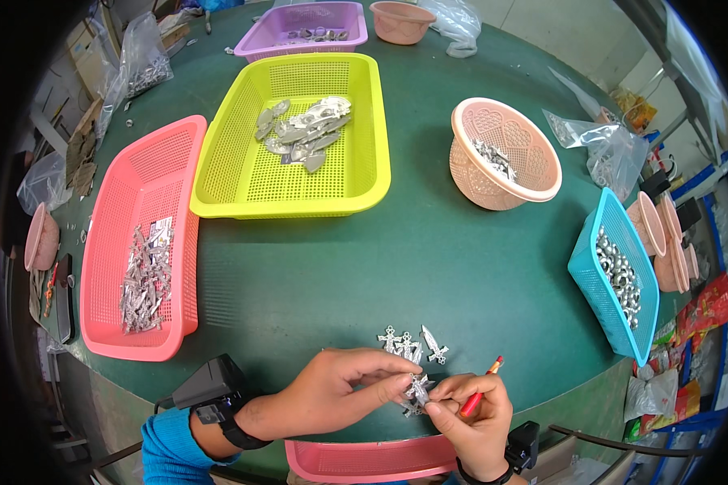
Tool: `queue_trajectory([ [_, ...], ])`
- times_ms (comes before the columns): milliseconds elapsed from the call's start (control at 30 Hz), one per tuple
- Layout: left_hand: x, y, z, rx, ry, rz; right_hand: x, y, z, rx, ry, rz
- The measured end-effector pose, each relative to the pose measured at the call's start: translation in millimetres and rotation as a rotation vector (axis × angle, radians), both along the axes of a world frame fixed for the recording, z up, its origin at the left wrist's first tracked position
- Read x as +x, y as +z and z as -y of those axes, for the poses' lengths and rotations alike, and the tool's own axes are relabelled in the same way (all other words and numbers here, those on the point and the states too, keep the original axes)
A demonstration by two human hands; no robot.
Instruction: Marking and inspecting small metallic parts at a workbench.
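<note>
My left hand (332, 392) pinches a small silver metal pendant (418, 390), cross- or dagger-shaped, between thumb and fingers at the near edge of the table. My right hand (476, 416) is closed around a slim red pen-like tool (471, 403), whose orange-red end points up and away. Its thumb and index finger meet at the pendant's right side. Just beyond the fingers lies a small cluster of similar silver pendants (402, 343). One dagger-shaped pendant (433, 345) rests apart on their right. The tool's lower end is hidden by my right hand.
On the green table (364, 275) stand a pink basket (188, 267), a yellow-green basket (374, 174), a purple basket (356, 20), a peach bowl (534, 187) and a blue basket (598, 283), all with metal parts. Below my hands is another pink basket (364, 462).
</note>
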State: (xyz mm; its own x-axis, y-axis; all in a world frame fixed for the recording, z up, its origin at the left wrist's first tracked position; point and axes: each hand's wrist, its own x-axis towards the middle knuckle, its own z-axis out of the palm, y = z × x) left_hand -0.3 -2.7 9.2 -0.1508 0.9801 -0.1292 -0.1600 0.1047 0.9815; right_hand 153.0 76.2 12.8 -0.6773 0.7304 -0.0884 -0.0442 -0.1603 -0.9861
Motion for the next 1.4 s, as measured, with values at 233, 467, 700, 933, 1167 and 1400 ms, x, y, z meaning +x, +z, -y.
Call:
queue_trajectory([
  [233, -0.8, 2.3, -1.6, -0.078, 0.05, 0.076, 0.8, -0.7, 1.1, -0.01, 0.084, -0.016],
  [467, -0.1, 0.6, -1.6, -0.065, 0.072, 0.125, 0.5, -0.7, 1.5, -0.05, 0.107, -0.036],
  [700, -0.5, -1.7, -1.7, -0.08, 0.065, 0.149, 2.0, -2.7, -1.1, -0.033, 0.163, -0.041],
  [933, 0.9, -3.4, -1.3, -0.071, 0.041, 0.216, -1.5, 2.5, 5.5, -0.203, 0.119, -0.023],
  [1167, 2.7, 0.1, -1.1, -0.062, 0.065, 0.222, -1.8, 0.4, 6.1, -0.218, 0.194, 0.013],
  [1400, 2.9, 0.8, -1.0, -0.054, 0.076, 0.281, -4.0, 3.3, 7.7, -0.273, 0.141, 0.018],
])
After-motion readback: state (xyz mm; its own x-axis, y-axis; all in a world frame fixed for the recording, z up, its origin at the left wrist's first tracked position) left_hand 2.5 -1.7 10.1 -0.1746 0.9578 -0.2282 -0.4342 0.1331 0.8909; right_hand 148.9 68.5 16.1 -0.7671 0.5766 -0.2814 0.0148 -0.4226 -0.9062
